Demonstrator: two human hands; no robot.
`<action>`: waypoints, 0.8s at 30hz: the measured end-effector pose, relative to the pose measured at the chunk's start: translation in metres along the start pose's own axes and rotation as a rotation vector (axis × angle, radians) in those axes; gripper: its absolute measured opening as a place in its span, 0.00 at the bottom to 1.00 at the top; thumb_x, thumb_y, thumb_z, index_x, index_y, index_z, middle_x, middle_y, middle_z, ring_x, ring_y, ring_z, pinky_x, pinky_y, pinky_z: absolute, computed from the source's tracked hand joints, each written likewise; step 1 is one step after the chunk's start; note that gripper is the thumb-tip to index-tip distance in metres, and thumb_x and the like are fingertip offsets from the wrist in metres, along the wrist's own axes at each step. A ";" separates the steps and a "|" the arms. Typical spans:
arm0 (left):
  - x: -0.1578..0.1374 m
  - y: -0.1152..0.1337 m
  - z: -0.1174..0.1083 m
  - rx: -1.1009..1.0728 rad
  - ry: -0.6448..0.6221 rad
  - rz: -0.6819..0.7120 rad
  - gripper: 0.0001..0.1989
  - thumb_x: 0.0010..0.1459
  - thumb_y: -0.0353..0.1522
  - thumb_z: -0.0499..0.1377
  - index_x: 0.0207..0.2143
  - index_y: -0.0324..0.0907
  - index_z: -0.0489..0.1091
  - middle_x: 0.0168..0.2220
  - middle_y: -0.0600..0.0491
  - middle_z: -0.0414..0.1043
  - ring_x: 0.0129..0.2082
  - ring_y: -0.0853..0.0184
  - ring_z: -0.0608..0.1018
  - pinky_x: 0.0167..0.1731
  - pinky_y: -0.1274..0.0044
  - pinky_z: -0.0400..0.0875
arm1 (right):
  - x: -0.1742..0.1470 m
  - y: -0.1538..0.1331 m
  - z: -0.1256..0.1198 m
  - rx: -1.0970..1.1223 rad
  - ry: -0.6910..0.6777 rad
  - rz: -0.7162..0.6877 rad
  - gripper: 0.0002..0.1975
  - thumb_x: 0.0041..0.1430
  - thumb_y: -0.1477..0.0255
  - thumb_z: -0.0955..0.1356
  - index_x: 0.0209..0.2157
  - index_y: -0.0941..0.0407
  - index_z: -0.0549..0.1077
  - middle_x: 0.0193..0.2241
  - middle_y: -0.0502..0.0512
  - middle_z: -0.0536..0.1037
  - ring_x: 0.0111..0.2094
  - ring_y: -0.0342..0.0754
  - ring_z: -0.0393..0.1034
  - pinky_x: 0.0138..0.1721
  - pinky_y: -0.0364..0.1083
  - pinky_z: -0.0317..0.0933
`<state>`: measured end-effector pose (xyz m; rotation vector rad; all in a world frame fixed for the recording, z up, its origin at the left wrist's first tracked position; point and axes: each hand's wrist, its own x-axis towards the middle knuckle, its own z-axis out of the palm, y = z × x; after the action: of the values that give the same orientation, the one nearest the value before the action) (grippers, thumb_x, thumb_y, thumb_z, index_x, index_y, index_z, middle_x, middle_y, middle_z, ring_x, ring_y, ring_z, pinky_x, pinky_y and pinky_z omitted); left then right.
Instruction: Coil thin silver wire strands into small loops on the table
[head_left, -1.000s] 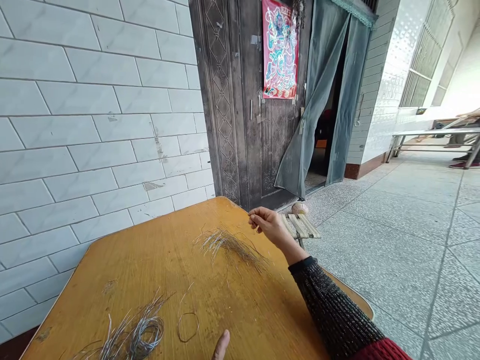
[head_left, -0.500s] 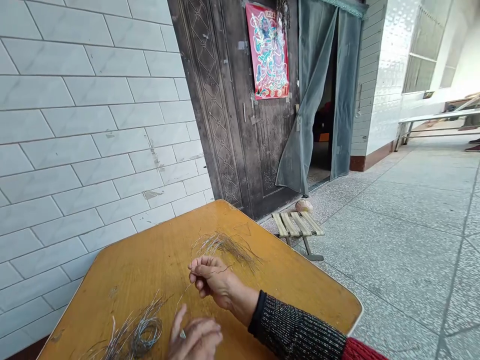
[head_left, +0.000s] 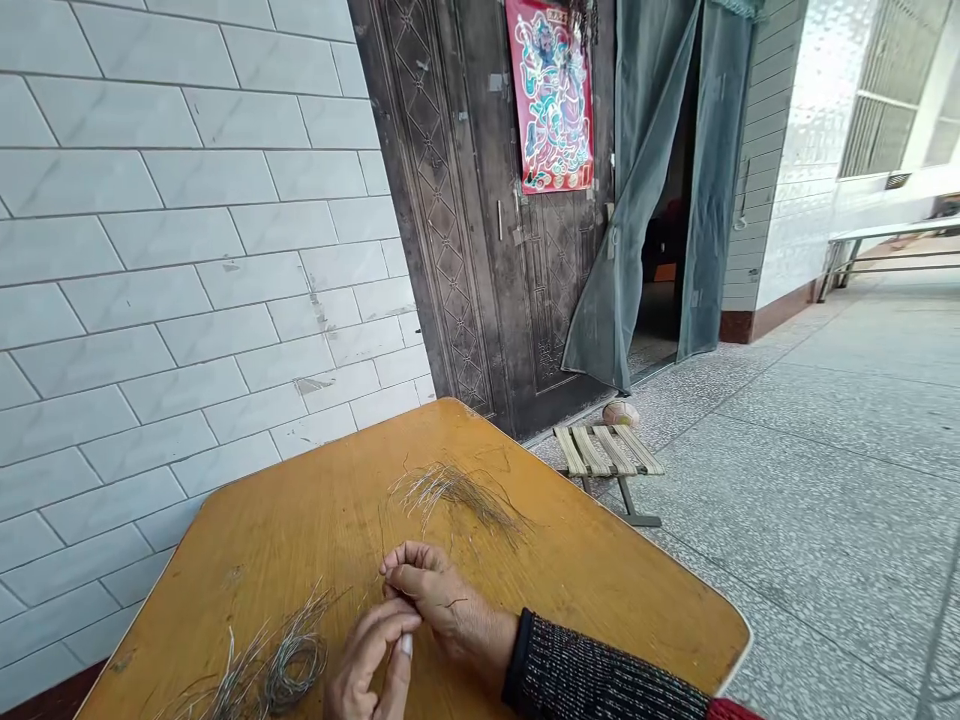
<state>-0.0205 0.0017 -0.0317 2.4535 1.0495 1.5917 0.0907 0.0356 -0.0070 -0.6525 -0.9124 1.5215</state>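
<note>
Centrally, two hands together over the near part of a brown table [head_left: 615, 590]. Right hand [head_left: 431, 590] pinches a thin wire [head_left: 382, 522] between thumb and fingertips; one length rises from the pinch toward the far side, and a short dark end shows over the back of the hand. Left hand [head_left: 373, 662] just nearer and to the left, fingers bent, tips up against the right hand's – whether it grips the wire too, I cannot tell. Right sleeve [head_left: 607, 668] dark and ribbed, red at its near end. Beyond the hands, a loose bunch [head_left: 465, 492] of wires lies on the table, strands splayed. Near left, a coil [head_left: 294, 668] with more strands fanned beside it. Off the table's far right edge – a folding stool [head_left: 609, 450] with a strapped seat, a roundish object [head_left: 621, 414] just behind. Tiled wall [head_left: 187, 300] left, dark door [head_left: 480, 250] far.
</note>
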 end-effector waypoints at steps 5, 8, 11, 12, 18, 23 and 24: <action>0.002 0.003 -0.001 0.106 0.012 0.167 0.10 0.57 0.31 0.50 0.33 0.43 0.71 0.33 0.50 0.75 0.34 0.67 0.77 0.36 0.78 0.73 | 0.001 0.001 -0.003 -0.059 -0.011 0.016 0.08 0.38 0.71 0.68 0.22 0.58 0.65 0.13 0.43 0.65 0.15 0.35 0.54 0.18 0.38 0.43; 0.005 0.008 -0.004 0.218 0.013 0.268 0.10 0.56 0.28 0.50 0.33 0.44 0.70 0.31 0.52 0.75 0.32 0.68 0.77 0.42 0.74 0.70 | 0.000 0.002 -0.004 -0.084 -0.015 0.029 0.07 0.38 0.71 0.67 0.23 0.58 0.66 0.13 0.43 0.65 0.15 0.35 0.54 0.18 0.38 0.44; 0.005 0.011 -0.004 0.299 -0.027 0.296 0.11 0.55 0.25 0.50 0.34 0.44 0.70 0.32 0.53 0.75 0.34 0.68 0.76 0.47 0.69 0.66 | 0.000 0.001 -0.004 -0.111 -0.007 0.042 0.07 0.39 0.71 0.67 0.23 0.58 0.65 0.14 0.44 0.66 0.15 0.35 0.55 0.18 0.38 0.45; 0.004 0.012 -0.003 0.316 -0.042 0.293 0.12 0.54 0.24 0.49 0.35 0.44 0.70 0.32 0.53 0.74 0.34 0.67 0.76 0.47 0.68 0.64 | 0.000 0.001 -0.003 -0.117 -0.006 0.051 0.07 0.39 0.71 0.67 0.23 0.58 0.65 0.14 0.44 0.66 0.15 0.35 0.55 0.17 0.38 0.45; 0.002 0.019 -0.003 0.335 -0.061 0.255 0.15 0.54 0.21 0.48 0.35 0.45 0.70 0.33 0.54 0.74 0.35 0.68 0.75 0.53 0.64 0.55 | -0.002 -0.002 -0.003 -0.119 -0.022 0.070 0.06 0.40 0.72 0.67 0.23 0.58 0.65 0.15 0.43 0.66 0.15 0.35 0.55 0.17 0.37 0.46; 0.003 0.024 -0.004 0.323 -0.072 0.235 0.16 0.54 0.21 0.48 0.35 0.45 0.71 0.33 0.54 0.73 0.35 0.68 0.75 0.54 0.63 0.51 | -0.003 -0.002 -0.003 -0.139 -0.018 0.075 0.03 0.40 0.75 0.65 0.23 0.58 0.65 0.14 0.43 0.66 0.14 0.35 0.54 0.17 0.37 0.45; 0.003 0.025 -0.004 0.321 -0.070 0.233 0.16 0.54 0.20 0.48 0.35 0.45 0.71 0.33 0.54 0.73 0.35 0.68 0.75 0.54 0.63 0.51 | -0.003 -0.002 -0.003 -0.146 -0.015 0.081 0.03 0.40 0.76 0.64 0.23 0.58 0.65 0.14 0.43 0.66 0.14 0.35 0.54 0.16 0.37 0.44</action>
<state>-0.0103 -0.0171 -0.0180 2.9153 1.1216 1.4781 0.0949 0.0338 -0.0073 -0.7923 -1.0259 1.5428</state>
